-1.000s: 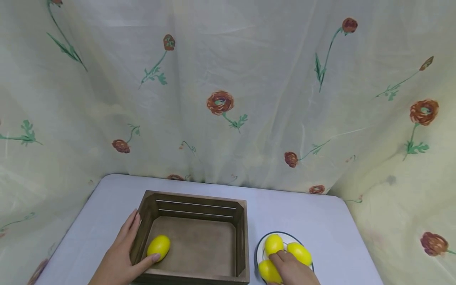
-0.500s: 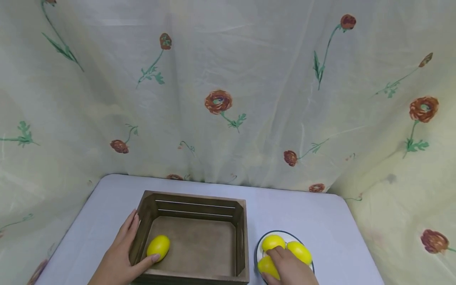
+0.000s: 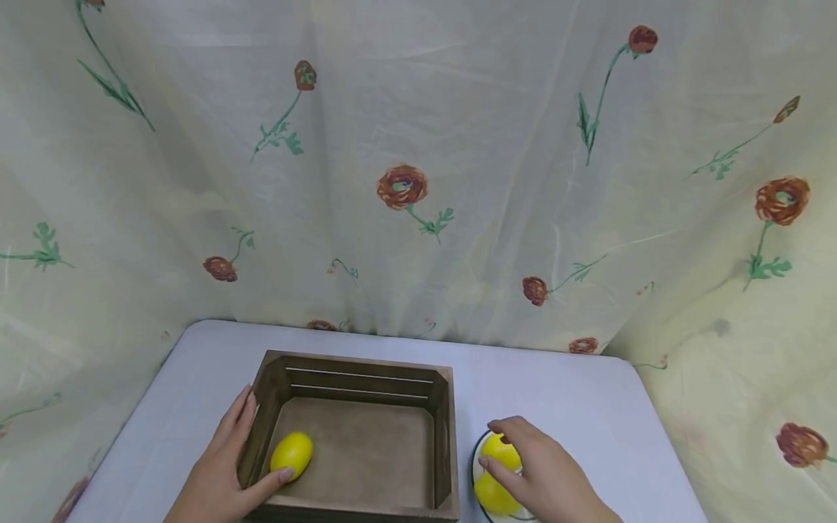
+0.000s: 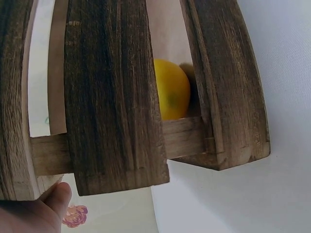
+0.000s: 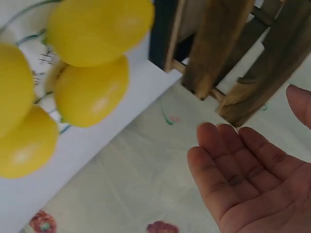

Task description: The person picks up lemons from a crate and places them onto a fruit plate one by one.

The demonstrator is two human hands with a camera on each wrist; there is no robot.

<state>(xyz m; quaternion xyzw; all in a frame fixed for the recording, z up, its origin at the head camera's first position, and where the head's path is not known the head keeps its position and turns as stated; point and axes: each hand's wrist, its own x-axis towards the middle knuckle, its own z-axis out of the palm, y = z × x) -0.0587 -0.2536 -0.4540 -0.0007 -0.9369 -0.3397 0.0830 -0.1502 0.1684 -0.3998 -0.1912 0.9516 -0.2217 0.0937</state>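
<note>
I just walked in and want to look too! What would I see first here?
First the bright yellow lemons: one lies inside the brown wooden crate in the middle of the table, and more sit on a plate just right of it. The left hand rests on the crate's left side, and the right hand hovers open above the plate. Behind hangs a pale curtain with red flowers.

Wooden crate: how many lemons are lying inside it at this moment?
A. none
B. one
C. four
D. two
B: the head view shows a single lemon on the floor of the wooden crate, near its left wall; the other lemons lie on the plate to its right.
</note>
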